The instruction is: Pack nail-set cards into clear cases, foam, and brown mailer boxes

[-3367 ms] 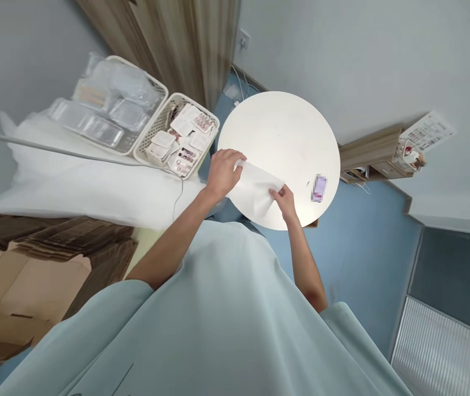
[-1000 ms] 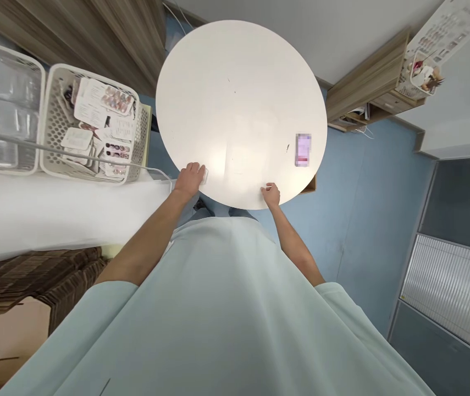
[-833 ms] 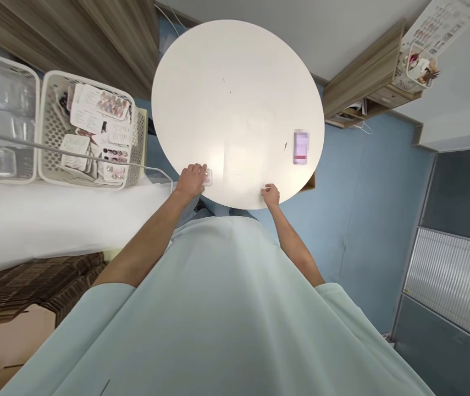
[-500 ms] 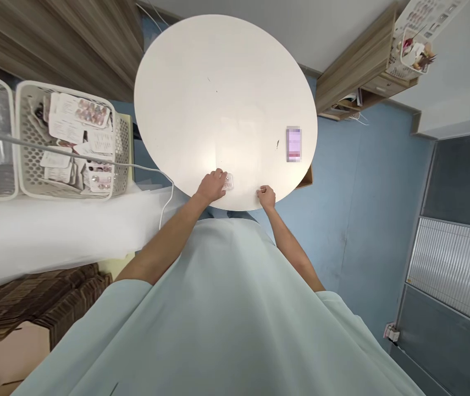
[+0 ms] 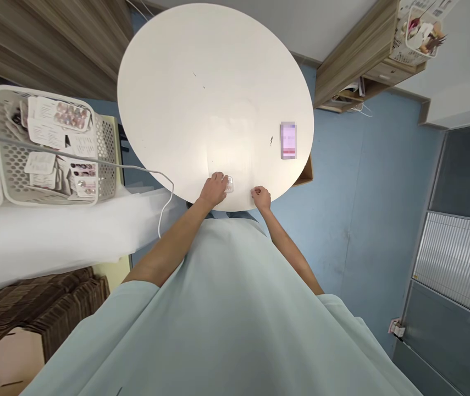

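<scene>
My left hand (image 5: 214,189) rests at the near edge of the round white table (image 5: 218,55). Its fingertips are closed on the left side of a small clear plastic case (image 5: 230,185) that lies on the tabletop. Inside the case are small pale things, too small to name. To the right of the case, my right hand (image 5: 261,198) is just over the table edge, thumb and fingers pinched together. Whatever may be between those fingers is too small to make out.
A phone (image 5: 288,141) with a blurred screen lies on the table's right side. At left, a white perforated basket (image 5: 105,148) holds several carded packs. A grey cable (image 5: 136,166) crosses in front of it toward the table. Stacked brown cardboard (image 5: 65,308) stands lower left.
My right hand has come slightly closer to the case, still pinched. The left hand stays at the case's left side. The whole view has shifted a little.
</scene>
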The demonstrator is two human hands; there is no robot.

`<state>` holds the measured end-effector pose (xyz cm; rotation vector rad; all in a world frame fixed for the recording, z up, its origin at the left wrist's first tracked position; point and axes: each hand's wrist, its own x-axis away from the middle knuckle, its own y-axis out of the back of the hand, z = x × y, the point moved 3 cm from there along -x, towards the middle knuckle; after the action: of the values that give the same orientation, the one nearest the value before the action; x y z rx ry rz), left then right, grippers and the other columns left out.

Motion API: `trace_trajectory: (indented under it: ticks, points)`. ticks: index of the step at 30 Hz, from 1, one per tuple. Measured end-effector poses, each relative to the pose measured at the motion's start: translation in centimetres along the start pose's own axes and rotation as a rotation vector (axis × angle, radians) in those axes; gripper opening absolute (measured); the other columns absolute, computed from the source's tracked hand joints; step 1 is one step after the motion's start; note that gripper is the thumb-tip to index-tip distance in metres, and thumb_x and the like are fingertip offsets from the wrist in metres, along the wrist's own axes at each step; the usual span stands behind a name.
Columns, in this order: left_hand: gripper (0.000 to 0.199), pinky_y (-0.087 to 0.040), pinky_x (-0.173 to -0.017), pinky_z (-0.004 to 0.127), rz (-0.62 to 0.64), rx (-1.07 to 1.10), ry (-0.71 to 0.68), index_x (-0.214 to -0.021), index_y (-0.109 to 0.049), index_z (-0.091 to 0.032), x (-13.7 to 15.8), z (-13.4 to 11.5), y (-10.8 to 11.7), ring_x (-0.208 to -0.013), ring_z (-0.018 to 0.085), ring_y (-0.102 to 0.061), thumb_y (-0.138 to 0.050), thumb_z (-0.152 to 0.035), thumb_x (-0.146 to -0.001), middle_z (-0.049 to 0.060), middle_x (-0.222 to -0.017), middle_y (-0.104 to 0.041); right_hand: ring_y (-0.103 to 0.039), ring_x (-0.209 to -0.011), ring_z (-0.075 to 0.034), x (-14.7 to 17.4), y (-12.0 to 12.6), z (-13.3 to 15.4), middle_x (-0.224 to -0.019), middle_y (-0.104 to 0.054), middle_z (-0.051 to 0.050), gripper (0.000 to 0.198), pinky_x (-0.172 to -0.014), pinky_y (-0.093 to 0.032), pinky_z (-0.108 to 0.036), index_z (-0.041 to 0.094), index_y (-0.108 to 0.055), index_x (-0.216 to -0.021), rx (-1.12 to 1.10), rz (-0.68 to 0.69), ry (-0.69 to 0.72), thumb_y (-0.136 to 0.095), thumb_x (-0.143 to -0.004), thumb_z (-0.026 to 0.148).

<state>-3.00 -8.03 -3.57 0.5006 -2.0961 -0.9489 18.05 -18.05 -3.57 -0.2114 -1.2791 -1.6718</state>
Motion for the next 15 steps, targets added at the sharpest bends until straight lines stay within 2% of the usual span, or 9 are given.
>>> trace_trajectory:
  ticks: [4, 8, 11, 15]
  points:
    - [0.078, -0.049, -0.119, 0.055, -0.011, 0.019, 0.007, -0.167, -0.044, -0.008, 0.4, 0.0, -0.2, -0.160, 0.044, -0.042, -0.063, -0.022, -0.092, 0.029, -0.170, -0.047, -0.077, -0.105, -0.023, 1.4, 0.1, 1.8, -0.116, -0.083, -0.006, 0.015, -0.097, -0.059, -0.036, 0.025, -0.074, -0.105, 0.033, 0.034, 0.116, -0.063, -0.106, 0.035]
    - [0.076, -0.046, -0.126, 0.052, -0.101, 0.152, 0.091, -0.170, -0.039, -0.007, 1.6, 0.7, -0.4, -0.161, 0.042, -0.042, -0.059, -0.036, -0.103, 0.028, -0.177, -0.041, -0.076, -0.099, -0.022, 2.8, -0.9, 4.2, -0.112, -0.083, -0.004, 0.017, -0.092, -0.058, -0.033, 0.026, -0.074, -0.103, 0.058, 0.088, 0.231, -0.062, -0.108, 0.037]
    - [0.062, -0.051, -0.121, 0.047, -0.180, 0.298, 0.248, -0.164, -0.049, -0.009, 2.9, 1.6, -0.5, -0.150, 0.037, -0.056, -0.049, -0.042, -0.111, 0.025, -0.167, -0.054, -0.076, -0.097, -0.021, 3.4, -2.4, 5.9, -0.112, -0.082, -0.003, 0.016, -0.091, -0.059, -0.034, 0.026, -0.074, -0.105, 0.084, 0.126, 0.307, -0.063, -0.108, 0.037]
    - [0.047, -0.056, -0.111, 0.042, -0.167, 0.432, 0.355, -0.139, -0.070, -0.017, 4.2, 2.3, -0.4, -0.125, 0.031, -0.072, -0.039, -0.042, -0.116, 0.018, -0.141, -0.074, -0.075, -0.098, -0.023, 3.5, -4.9, 7.3, -0.110, -0.082, -0.004, 0.017, -0.091, -0.059, -0.035, 0.026, -0.076, -0.103, 0.167, 0.189, 0.377, -0.063, -0.108, 0.035]
